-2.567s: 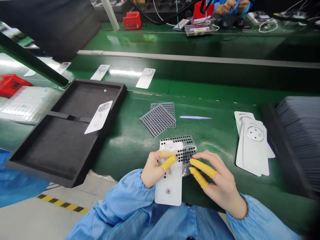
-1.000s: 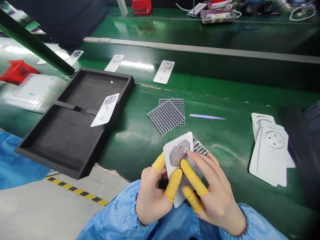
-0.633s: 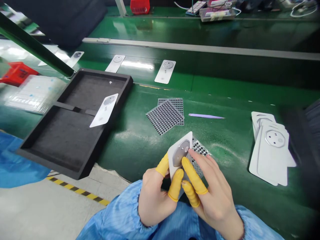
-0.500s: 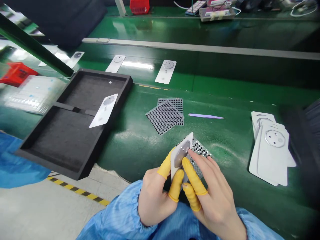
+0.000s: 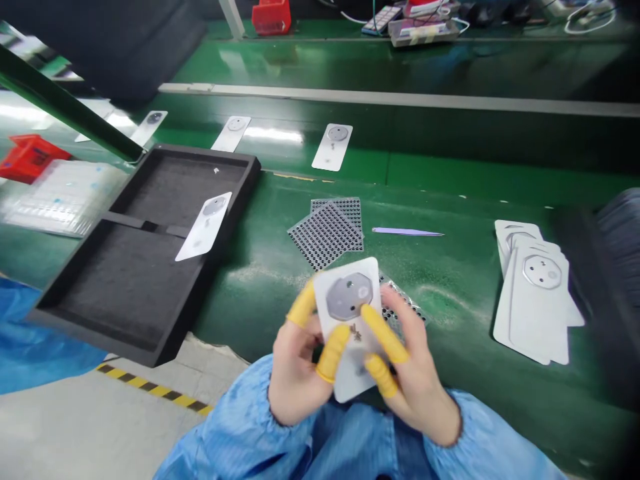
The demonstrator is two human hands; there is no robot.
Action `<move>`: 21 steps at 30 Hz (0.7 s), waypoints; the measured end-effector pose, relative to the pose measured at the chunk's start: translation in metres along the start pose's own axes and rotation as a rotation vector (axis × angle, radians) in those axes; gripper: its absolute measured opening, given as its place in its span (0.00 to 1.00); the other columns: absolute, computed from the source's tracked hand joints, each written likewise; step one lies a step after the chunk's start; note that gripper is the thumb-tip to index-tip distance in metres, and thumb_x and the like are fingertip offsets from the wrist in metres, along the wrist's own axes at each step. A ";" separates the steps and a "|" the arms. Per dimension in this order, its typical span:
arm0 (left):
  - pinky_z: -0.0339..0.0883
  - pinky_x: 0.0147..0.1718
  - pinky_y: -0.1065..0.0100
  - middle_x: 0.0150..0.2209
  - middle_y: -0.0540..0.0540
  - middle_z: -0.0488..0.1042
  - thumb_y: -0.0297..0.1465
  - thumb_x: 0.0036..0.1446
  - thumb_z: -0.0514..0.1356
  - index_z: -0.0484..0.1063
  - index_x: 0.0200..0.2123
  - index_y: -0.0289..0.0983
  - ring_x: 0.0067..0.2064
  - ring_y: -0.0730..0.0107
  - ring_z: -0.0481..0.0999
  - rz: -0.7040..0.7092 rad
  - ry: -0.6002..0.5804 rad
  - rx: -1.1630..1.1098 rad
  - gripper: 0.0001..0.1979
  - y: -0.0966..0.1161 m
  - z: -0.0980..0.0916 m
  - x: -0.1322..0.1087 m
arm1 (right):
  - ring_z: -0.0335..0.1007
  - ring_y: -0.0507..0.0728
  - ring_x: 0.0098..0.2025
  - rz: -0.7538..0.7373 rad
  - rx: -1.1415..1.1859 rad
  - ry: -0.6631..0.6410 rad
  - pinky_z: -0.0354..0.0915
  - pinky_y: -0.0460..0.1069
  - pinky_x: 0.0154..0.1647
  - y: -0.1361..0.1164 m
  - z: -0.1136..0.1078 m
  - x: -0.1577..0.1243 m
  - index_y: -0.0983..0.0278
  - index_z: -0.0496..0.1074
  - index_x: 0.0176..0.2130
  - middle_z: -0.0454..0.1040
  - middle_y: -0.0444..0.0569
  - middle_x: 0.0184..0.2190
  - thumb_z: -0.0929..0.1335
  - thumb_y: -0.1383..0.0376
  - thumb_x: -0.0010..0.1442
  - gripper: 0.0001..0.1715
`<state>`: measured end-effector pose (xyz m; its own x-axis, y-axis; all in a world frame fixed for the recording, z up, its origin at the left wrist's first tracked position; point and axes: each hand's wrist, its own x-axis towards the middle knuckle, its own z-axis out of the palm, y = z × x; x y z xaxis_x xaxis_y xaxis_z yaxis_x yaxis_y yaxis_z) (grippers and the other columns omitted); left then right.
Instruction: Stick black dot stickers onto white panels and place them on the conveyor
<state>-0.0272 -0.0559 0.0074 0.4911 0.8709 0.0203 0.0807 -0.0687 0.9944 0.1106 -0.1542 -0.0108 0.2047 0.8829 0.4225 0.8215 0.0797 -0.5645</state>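
My left hand (image 5: 305,363), with yellow finger cots on the thumb and a finger, is closed on the left edge of a white phone back cover (image 5: 345,383). The cover is tilted with its face towards me; it has a grey octagonal camera area with small dark holes and a small dark print below. My right hand (image 5: 413,367), also in yellow cots, grips its right side, one fingertip pressing on the octagon. Behind the cover, partly hidden, lies a sheet of small black dots (image 5: 400,303). Further off are overlapping dotted sheets (image 5: 325,233) and purple tweezers (image 5: 407,232).
At right, several white covers (image 5: 537,313) lie stacked. A black tray (image 5: 165,340) at left has one cover (image 5: 205,227) lying across its divider and rim. More covers (image 5: 333,147) lie along the green surface beyond. A red bin (image 5: 33,157) and clear plastic trays (image 5: 65,197) are far left.
The cover has turned from nearly edge-on to face me. My right hand's fingers have shifted to its right side. The view has moved slightly.
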 end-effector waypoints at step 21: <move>0.73 0.38 0.62 0.37 0.38 0.77 0.35 0.53 0.62 0.78 0.31 0.31 0.38 0.58 0.78 -0.231 -0.341 0.098 0.11 -0.028 0.010 0.029 | 0.56 0.67 0.62 0.041 -0.185 0.043 0.51 0.73 0.60 0.056 -0.017 0.016 0.61 0.67 0.52 0.66 0.57 0.57 0.67 0.68 0.60 0.19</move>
<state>-0.0067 -0.0332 -0.0210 0.7077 0.6591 -0.2543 0.2969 0.0492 0.9536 0.1686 -0.1439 -0.0238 0.2590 0.8627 0.4343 0.8950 -0.0454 -0.4437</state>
